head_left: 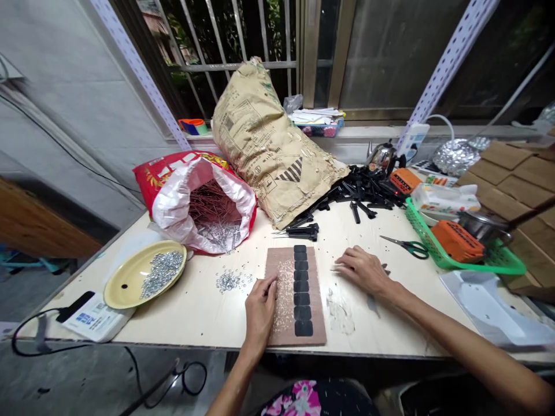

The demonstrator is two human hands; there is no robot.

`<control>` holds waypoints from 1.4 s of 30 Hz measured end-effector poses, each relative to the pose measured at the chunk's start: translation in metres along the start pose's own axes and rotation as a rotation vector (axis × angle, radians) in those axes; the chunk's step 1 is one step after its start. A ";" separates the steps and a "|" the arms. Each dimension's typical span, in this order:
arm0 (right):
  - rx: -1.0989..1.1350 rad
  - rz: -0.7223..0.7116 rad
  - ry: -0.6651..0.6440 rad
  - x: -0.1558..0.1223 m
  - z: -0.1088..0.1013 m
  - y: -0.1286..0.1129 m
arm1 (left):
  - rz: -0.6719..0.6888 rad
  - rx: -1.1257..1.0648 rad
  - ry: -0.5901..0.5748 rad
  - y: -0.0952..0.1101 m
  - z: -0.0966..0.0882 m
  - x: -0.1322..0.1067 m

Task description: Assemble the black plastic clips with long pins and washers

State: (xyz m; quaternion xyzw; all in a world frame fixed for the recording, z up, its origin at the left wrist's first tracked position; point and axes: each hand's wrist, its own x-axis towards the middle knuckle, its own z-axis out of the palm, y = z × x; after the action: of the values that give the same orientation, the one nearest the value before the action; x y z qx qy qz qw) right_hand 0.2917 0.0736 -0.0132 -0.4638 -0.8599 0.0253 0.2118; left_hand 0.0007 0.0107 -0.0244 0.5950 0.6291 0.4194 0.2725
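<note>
Left hand (260,306): one, over the left edge of the board (319,312); grip curled, contents I cannot tell.
Right hand (364,270): one, right of the board; fingers bent, whether the grip holds something I cannot tell.
Board: one, on the surface (368,336), between the hands.
Black pieces (302,286): eight, one column, on the board.
Scissors (410,247): one pair.
Sacks (269,138): two.

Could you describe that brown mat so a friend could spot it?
Find the pale table and the middle of its front edge. There, partly covered by the left hand, lies a brown mat. Unlike the yellow bowl farther left, it is rectangular, with a column of black squares down its right half.
</note>
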 end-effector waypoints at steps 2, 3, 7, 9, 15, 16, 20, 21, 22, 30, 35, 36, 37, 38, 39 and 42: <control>-0.048 -0.003 0.044 0.020 -0.001 -0.002 | -0.050 -0.061 0.007 0.002 -0.001 -0.001; -0.050 -0.018 0.060 0.035 0.003 -0.007 | -0.079 -0.096 0.019 0.002 -0.003 -0.002; -0.097 -0.109 -0.025 0.107 0.039 -0.038 | -0.110 -0.079 0.171 -0.003 -0.029 -0.004; -0.177 -0.114 -0.091 0.135 0.059 -0.050 | -0.083 0.030 0.265 -0.010 -0.050 -0.004; -0.267 0.020 -0.079 0.166 0.080 -0.053 | -0.065 0.244 0.337 -0.038 -0.090 -0.008; -0.275 0.031 -0.089 0.167 0.079 -0.051 | -0.063 0.259 0.337 -0.041 -0.092 -0.007; -0.289 0.024 -0.176 0.170 0.080 -0.042 | -0.050 0.307 0.311 -0.050 -0.094 0.000; -0.288 0.020 -0.199 0.171 0.081 -0.041 | -0.042 0.324 0.304 -0.051 -0.094 0.002; -0.286 0.013 -0.215 0.171 0.084 -0.039 | -0.030 0.345 0.300 -0.053 -0.095 0.003; -0.183 -0.142 -0.023 0.166 0.082 -0.036 | 0.164 0.557 0.195 -0.052 -0.087 0.008; 0.008 -0.139 0.141 0.145 0.046 -0.052 | 0.233 0.654 0.086 -0.045 -0.069 0.019; 0.044 -0.137 0.138 0.138 0.040 -0.055 | 0.237 0.679 0.075 -0.044 -0.066 0.022; 0.078 -0.134 0.129 0.130 0.035 -0.058 | 0.240 0.706 0.063 -0.044 -0.063 0.025; 0.108 -0.130 0.117 0.122 0.032 -0.061 | 0.242 0.735 0.049 -0.043 -0.061 0.028; 0.135 -0.125 0.099 0.114 0.030 -0.064 | 0.243 0.764 0.029 -0.043 -0.059 0.032; 0.212 -0.114 0.043 0.091 0.031 -0.072 | 0.255 0.825 -0.054 -0.042 -0.055 0.041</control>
State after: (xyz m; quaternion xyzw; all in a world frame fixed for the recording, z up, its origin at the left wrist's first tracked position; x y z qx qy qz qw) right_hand 0.1797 0.1110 0.0071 -0.3894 -0.8727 0.0942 0.2790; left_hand -0.0734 0.0417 -0.0263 0.7378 0.6582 0.1475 -0.0260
